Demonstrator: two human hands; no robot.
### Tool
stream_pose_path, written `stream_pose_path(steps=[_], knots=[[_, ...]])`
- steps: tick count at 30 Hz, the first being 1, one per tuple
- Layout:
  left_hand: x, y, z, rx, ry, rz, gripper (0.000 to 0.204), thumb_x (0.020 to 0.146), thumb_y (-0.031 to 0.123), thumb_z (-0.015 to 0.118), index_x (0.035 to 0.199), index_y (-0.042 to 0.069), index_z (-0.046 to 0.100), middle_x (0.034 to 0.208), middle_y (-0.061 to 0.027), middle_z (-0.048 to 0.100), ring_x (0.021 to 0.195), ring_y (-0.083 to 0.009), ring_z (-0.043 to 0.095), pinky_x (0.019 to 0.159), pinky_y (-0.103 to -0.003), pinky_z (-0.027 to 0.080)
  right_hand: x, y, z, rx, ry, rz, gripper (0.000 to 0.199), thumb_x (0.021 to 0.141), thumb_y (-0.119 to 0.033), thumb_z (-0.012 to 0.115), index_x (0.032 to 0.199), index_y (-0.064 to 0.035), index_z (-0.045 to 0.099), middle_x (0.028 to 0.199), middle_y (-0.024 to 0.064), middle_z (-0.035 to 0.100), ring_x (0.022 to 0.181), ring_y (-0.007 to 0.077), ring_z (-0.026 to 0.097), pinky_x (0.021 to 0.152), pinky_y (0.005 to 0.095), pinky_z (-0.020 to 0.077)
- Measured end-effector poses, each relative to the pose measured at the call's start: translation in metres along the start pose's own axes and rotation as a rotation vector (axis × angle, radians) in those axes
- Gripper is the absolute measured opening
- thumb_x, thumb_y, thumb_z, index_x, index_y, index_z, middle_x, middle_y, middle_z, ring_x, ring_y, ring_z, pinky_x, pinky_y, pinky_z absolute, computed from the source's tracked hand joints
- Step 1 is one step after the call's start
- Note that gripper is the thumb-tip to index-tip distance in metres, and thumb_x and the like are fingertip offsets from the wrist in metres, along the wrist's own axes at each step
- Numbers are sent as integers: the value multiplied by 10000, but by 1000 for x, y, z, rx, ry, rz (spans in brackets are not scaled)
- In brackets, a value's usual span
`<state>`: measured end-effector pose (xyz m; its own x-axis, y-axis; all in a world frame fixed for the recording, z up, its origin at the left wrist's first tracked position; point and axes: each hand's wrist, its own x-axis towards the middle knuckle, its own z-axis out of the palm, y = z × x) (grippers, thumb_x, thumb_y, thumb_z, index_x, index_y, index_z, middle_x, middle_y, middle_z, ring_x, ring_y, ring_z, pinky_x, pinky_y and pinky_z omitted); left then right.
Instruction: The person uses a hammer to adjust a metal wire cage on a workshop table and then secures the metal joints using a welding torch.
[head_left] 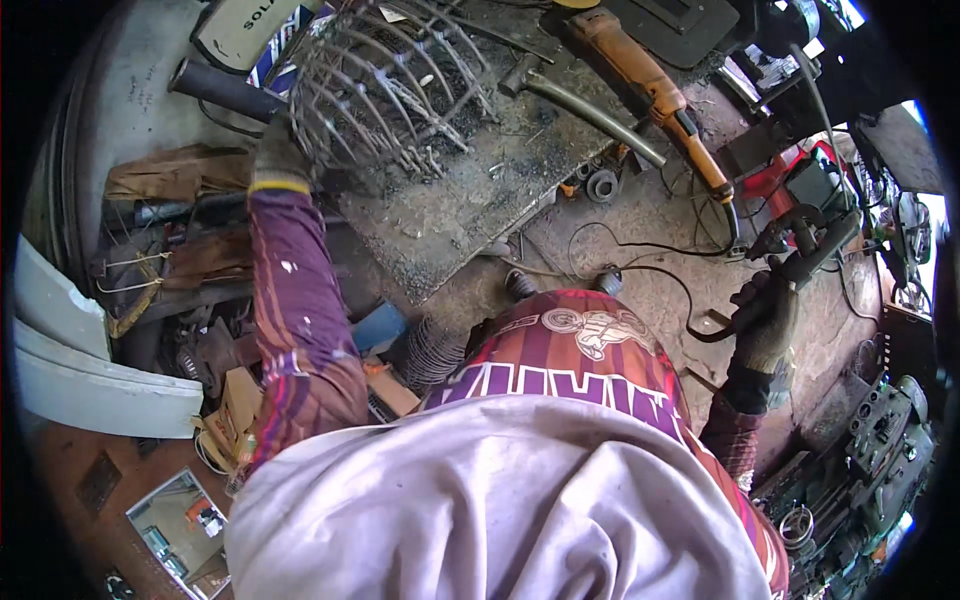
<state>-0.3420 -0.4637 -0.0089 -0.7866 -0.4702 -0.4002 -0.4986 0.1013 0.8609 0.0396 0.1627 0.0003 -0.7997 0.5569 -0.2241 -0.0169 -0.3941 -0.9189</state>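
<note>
Tube point(222, 92), dark, qty 1: upper L, inner end just beside L hand point(284, 155); whether gripped, can't tell.

L hand, gloved: at L side of wire cage point(388, 88), fingers partly hidden & blurred. Grip: can't tell if closed on a bar, on the tube or on neither. Advice: take a stout bar, palm low & firm, so the round frame can't roll; fingertips away from any spot being worked.

Wire cage, grey metal, curved ribs, approx. dome-shaped: on far part of bench top point(440, 225). Advice: turn in small steps, joint in question facing up; a rocking frame prob. spoils aim.

Bench top, w/ grit & scraps: advice, brush a patch under cage, as loose bits could tilt it.

Hammer point(590, 115), metal handle, qty 1: lies R of cage. Orange power tool point(640, 75), poss. grinder: just R of hammer. Advice: shift both off if cage needs turning room.

Cable point(690, 308), black: loops up to R hand point(770, 325). Advice: leave slack, no snag on bench edge.

R hand, gloved, well apart from cage: fingers wrapped round dark tool point(822, 248), poss. clamp-type holder, exact kind unclear. Advice: bring in slow, elbow tucked, eyes on joint.
</note>
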Motion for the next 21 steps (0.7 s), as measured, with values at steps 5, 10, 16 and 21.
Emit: stream_pose_path(steps=[5,10,16,21], knots=[[-80,-69,-11,-405,-6,-88,437,1051,357,346,1282,106,618,1239,-88,661,1067,-266,643,942,-408,514,-15,8,2,-38,-41,-31,470,977,-358,616,1268,-7,504,931,99,637,727,206,632,633,342,543],[-99,-92,-15,-297,-42,-166,391,1013,416,429,1148,123,649,1026,-71,679,852,-241,639,741,-401,536,-31,11,14,-150,-40,-27,385,960,-245,640,1242,-14,513,990,106,635,823,243,671,654,352,560],[-96,-111,6,-419,11,-216,445,1010,448,436,1207,107,644,1110,-106,688,917,-263,680,804,-459,585,-45,13,11,-259,-104,59,372,942,-149,613,1268,-6,507,948,75,621,707,185,638,612,344,564],[-82,-114,2,-373,68,-143,415,979,406,493,1176,79,658,1058,-114,700,843,-288,673,764,-430,567,-39,19,-5,-341,-179,21,360,951,-146,611,1265,-6,505,847,68,614,632,164,621,585,323,555]])
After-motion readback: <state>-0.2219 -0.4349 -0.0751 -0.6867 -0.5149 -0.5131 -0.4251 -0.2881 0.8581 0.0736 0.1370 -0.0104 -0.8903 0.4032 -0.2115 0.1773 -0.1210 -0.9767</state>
